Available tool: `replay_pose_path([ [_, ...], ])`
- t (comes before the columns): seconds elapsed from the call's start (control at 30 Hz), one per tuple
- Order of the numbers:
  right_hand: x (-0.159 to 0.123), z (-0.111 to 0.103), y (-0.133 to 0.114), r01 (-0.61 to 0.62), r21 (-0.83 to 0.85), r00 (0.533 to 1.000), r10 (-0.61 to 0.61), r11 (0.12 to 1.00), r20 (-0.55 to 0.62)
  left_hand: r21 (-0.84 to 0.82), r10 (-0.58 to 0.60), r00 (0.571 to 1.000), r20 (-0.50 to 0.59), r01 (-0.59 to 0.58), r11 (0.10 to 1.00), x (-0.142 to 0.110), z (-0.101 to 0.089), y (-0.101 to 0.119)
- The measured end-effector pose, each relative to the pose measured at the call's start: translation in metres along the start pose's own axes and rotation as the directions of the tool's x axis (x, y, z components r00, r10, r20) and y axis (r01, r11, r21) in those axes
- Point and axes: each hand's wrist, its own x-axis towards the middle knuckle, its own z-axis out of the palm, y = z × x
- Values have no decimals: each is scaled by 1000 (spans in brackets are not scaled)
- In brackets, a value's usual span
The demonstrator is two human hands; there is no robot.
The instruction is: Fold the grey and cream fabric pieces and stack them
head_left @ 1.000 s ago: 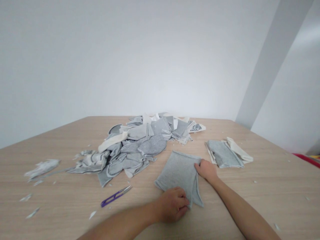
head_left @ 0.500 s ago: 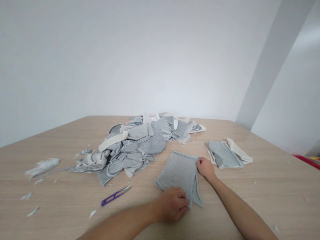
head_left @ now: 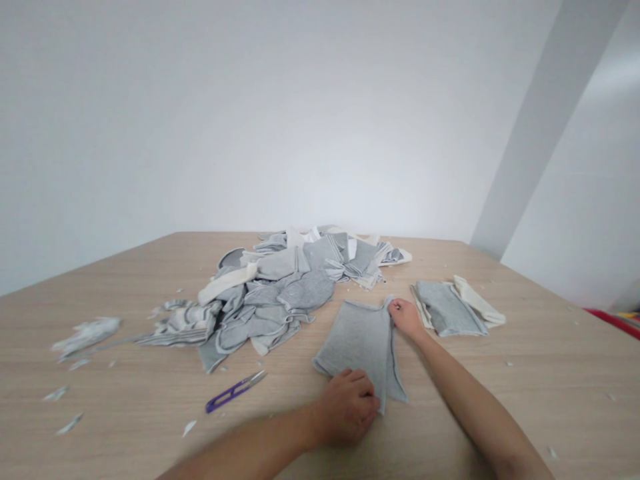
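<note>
Head view, grey cloth (head_left: 357,337), creased, edges curled

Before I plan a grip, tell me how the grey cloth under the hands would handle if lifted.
The grey cloth would probably sag, since its edges curl and wrinkle. It looks light, being thin. Its layers may separate, as one corner already splays out.

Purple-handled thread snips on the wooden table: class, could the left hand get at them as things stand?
Probably yes: the purple-handled metal snips lie uncovered near the left forearm, though the left hand would likely need to release the grey cloth first.
</note>
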Motion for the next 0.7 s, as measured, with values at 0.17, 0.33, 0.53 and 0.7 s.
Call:
replay_pose_path([
  [0.17, 1, 13, 10, -111, 58, 994, 110, 992, 30, -24, 0, 1000, -17, 0, 1000, 1, 0, 0],
  [0.33, -3, 18, 20, -162, 95, 986, 164, 982, -8, -22, -17, 1000, 0, 17, 1000, 0, 0, 0],
  [0.53, 0, 19, 21, -178, 131, 984, 178, 975, 17, -16, -10, 1000, 19, 10, 1000, 1, 2, -1],
  [0.7, 5, 23, 18, -158, 126, 987, 158, 979, 12, -11, -14, 1000, 13, 14, 1000, 1, 3, -1],
])
